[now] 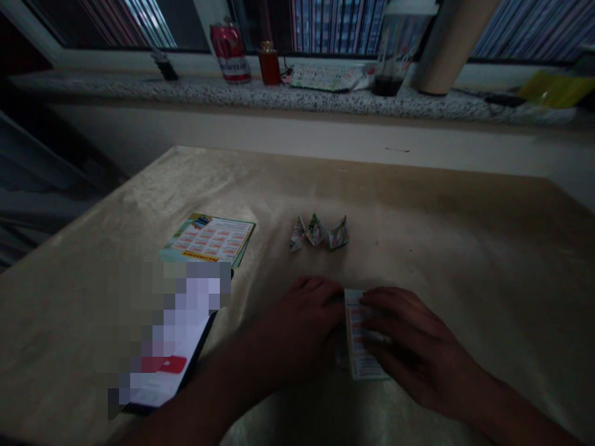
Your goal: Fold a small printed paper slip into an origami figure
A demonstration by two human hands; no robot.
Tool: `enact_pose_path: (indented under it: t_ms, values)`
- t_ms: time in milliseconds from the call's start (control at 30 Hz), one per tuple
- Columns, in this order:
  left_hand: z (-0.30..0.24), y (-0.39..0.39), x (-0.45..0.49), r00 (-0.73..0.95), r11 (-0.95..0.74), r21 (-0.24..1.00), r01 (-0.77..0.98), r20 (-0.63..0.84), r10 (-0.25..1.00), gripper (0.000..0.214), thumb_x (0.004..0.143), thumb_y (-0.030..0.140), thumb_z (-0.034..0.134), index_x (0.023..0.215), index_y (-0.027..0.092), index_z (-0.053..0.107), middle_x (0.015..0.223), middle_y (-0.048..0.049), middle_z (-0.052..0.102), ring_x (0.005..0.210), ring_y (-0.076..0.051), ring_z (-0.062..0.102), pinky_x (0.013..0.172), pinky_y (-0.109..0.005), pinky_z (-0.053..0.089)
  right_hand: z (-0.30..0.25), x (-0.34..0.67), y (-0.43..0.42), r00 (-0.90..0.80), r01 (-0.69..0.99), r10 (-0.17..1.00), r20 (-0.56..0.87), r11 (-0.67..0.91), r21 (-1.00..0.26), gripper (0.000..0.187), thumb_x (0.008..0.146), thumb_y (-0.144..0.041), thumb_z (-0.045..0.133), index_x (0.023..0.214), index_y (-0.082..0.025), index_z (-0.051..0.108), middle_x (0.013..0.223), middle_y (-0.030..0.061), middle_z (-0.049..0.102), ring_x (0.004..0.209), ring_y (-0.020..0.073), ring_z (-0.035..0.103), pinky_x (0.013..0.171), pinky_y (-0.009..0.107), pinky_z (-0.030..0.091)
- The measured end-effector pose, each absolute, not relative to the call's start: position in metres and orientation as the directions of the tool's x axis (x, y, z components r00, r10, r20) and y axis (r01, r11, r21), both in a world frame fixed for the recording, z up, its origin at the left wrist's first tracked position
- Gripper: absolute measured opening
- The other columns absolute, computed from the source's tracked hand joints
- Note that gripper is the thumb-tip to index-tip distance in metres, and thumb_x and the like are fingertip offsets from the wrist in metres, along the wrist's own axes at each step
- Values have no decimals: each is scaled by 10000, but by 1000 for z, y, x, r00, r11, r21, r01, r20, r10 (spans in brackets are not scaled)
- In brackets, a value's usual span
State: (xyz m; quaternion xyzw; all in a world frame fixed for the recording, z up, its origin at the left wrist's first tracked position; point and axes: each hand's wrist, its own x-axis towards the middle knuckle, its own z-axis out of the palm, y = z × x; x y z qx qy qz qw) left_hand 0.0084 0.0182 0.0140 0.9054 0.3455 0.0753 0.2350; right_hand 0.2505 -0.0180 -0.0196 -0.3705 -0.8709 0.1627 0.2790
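A printed sheet of paper [357,347], apparently folded into a narrow strip, lies on the table in front of me. My left hand [311,322] is at its left edge, fingers curled in and closed on the paper; the thumb is hidden. From the right, my right hand [413,347] rests over the sheet with its fingers stretched out and slightly apart, covering the paper's right part. Beyond both hands stand three small folded paper pieces [314,230] with pointed tips, side by side.
To the left lies a stack of printed sheets [211,238]. A phone [179,347] with a lit, blurred-out screen is close to my left forearm. On the granite windowsill [307,99] stand a red can [230,52], a small orange bottle [269,65], a plastic cup [395,56] and a tall cylinder [453,46].
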Motion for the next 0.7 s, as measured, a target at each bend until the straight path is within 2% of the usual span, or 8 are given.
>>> enact_pose_path:
  t_ms: [167, 467, 700]
  values:
    - [14, 25, -9, 665, -584, 435, 685, -46, 746, 332, 866, 91, 603, 1183, 182, 638, 1263, -95, 593, 1162, -273, 548, 1047, -466, 452, -22, 246, -17, -575, 583, 730, 370, 682, -441, 243, 913, -189, 668, 1156, -197, 661, 1278, 134, 644, 1240, 312, 568, 1022, 495, 522]
    - [16, 22, -6, 654, -572, 410, 711, -86, 751, 231, 882, 167, 630, 1111, 153, 654, 1259, -110, 578, 1171, -289, 540, 1052, -487, 464, -23, 241, -14, -627, 552, 690, 361, 721, -418, 252, 931, -198, 664, 1181, -177, 646, 1269, 134, 632, 1249, 316, 534, 1056, 540, 460]
    - [16, 24, -7, 656, -573, 412, 709, -87, 749, 263, 868, 175, 646, 1130, 157, 658, 1273, -108, 568, 1192, -295, 528, 1058, -483, 458, -24, 236, -14, -614, 562, 703, 359, 708, -427, 238, 921, -209, 683, 1156, -174, 661, 1276, 134, 618, 1271, 318, 505, 1060, 534, 445]
